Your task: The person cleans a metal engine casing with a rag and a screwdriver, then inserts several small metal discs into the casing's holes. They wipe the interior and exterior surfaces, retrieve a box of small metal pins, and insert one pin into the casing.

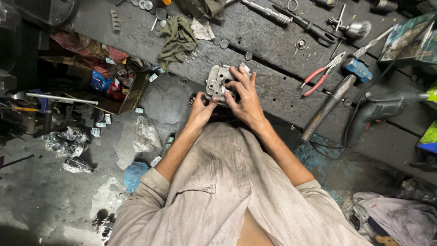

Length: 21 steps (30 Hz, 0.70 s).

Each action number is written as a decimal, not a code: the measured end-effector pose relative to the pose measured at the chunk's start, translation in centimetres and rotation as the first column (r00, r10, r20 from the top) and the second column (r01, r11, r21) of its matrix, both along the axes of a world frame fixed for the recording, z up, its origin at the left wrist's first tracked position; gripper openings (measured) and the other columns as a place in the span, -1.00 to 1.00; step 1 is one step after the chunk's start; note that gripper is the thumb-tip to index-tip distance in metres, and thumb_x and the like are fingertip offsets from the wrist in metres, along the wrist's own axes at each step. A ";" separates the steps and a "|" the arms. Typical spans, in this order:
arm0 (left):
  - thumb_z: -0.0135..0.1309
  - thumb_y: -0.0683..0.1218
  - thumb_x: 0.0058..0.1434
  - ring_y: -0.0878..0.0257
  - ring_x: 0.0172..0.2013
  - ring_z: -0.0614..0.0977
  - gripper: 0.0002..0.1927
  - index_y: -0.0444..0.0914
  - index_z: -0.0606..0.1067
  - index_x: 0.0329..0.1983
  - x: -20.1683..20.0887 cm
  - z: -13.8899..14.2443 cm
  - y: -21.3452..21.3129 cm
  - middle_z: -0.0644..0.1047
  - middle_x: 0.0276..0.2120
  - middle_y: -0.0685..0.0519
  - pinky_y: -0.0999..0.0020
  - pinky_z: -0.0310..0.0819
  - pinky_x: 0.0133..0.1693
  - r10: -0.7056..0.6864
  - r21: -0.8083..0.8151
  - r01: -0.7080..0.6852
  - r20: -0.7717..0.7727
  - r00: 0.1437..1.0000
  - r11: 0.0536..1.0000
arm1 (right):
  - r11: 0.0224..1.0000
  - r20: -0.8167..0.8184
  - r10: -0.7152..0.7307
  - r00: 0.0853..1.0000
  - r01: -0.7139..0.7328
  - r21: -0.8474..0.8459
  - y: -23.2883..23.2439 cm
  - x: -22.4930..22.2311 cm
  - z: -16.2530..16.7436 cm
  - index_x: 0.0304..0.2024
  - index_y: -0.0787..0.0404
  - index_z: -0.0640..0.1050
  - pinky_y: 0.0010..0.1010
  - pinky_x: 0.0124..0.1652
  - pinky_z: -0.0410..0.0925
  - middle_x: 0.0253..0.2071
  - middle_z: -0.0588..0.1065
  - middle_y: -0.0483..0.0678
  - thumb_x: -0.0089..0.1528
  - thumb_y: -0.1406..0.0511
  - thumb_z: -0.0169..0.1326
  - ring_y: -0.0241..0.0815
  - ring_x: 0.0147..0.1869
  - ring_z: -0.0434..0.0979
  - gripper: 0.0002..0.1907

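A grey metal engine part (216, 80) with round holes rests on the edge of a dark, greasy workbench (264, 59). My right hand (244, 93) lies over its right side, fingers spread across its top. My left hand (202, 108) grips its lower left corner from below, thumb against the metal. Both forearms come up from a pale shirt at the bottom of the view.
On the bench lie red-handled pliers (322, 74), a hammer (334, 97), an electric drill (380, 110), a wire brush (353, 29), a long screwdriver (291, 19) and a green rag (177, 41). The floor at left holds a cardboard box (116, 86) and crumpled plastic bags (146, 134).
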<state>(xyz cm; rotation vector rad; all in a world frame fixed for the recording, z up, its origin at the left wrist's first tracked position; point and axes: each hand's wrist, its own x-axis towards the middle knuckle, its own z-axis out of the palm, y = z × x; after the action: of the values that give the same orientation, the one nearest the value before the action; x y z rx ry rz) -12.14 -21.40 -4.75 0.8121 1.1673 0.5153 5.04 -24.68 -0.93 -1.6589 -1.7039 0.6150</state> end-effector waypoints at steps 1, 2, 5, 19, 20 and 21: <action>0.25 0.33 0.09 0.33 -0.14 0.52 -0.29 -0.27 0.36 0.02 0.0 -0.1 -0.1 0.54 -0.17 0.07 0.36 0.48 -0.14 0.020 0.027 -0.021 0.015 1.000 0.999 | 1.000 0.001 0.009 1.000 -0.009 -0.004 0.0 0.1 0.0 0.00 0.26 0.55 0.27 0.52 -0.30 0.48 0.27 0.12 0.26 0.35 0.24 0.23 0.65 0.01 -0.73; 0.28 0.31 0.11 0.33 -0.10 0.50 -0.31 -0.27 0.39 0.03 0.1 -0.2 -0.1 0.54 -0.14 0.08 0.38 0.42 -0.06 0.038 0.054 -0.040 0.032 0.999 0.998 | 1.000 0.004 0.004 1.000 -0.004 -0.002 -0.1 0.1 0.0 0.00 0.25 0.56 0.27 0.52 -0.28 0.47 0.28 0.12 0.26 0.35 0.24 0.23 0.65 0.02 -0.73; 0.30 0.26 0.08 0.33 -0.07 0.46 -0.33 -0.24 0.41 0.06 0.1 -0.2 -0.1 0.51 -0.12 0.12 0.36 0.34 0.00 0.084 -0.118 -0.069 0.131 0.988 0.991 | 1.000 0.021 -0.004 1.000 0.004 0.015 -0.2 0.2 0.0 0.00 0.25 0.57 0.25 0.51 -0.20 0.45 0.30 0.13 0.27 0.33 0.25 0.23 0.63 0.08 -0.74; 0.33 0.06 0.17 0.30 -0.01 0.48 -0.45 -0.23 0.41 0.12 0.0 1.3 -0.1 0.53 -0.05 0.07 0.34 0.33 0.01 0.182 -0.217 -0.140 0.189 0.965 0.966 | 0.986 0.410 0.054 0.910 -0.113 0.120 1.0 -0.1 1.7 -0.11 0.28 0.56 0.00 0.26 0.24 0.23 0.46 0.13 0.23 0.15 0.32 0.16 0.29 0.42 -0.63; 0.33 0.06 0.18 0.30 -0.02 0.46 -0.46 -0.23 0.41 0.12 0.0 1.1 -0.1 0.52 -0.05 0.08 0.34 0.32 0.02 0.165 -0.163 -0.139 0.165 0.972 0.977 | 0.976 0.492 0.092 0.866 -0.176 0.128 1.8 -0.1 2.4 -0.15 0.27 0.57 0.01 0.21 0.24 0.17 0.46 0.13 0.19 0.13 0.32 0.15 0.25 0.42 -0.62; 0.30 0.09 0.21 0.28 -0.04 0.43 -0.46 -0.22 0.41 0.14 -0.1 1.0 -0.1 0.51 -0.05 0.06 0.32 0.29 -0.03 0.130 -0.164 -0.113 0.100 0.986 0.980 | 0.962 0.570 0.124 0.812 -0.239 0.132 2.8 0.0 3.6 -0.20 0.26 0.57 0.03 0.16 0.25 0.12 0.47 0.12 0.15 0.10 0.31 0.14 0.20 0.42 -0.61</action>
<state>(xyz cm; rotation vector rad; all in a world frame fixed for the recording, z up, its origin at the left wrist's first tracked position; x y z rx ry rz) -12.25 -21.46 -3.76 0.5715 1.1440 0.5544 5.09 -21.93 2.65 -1.6353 -2.2767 0.0164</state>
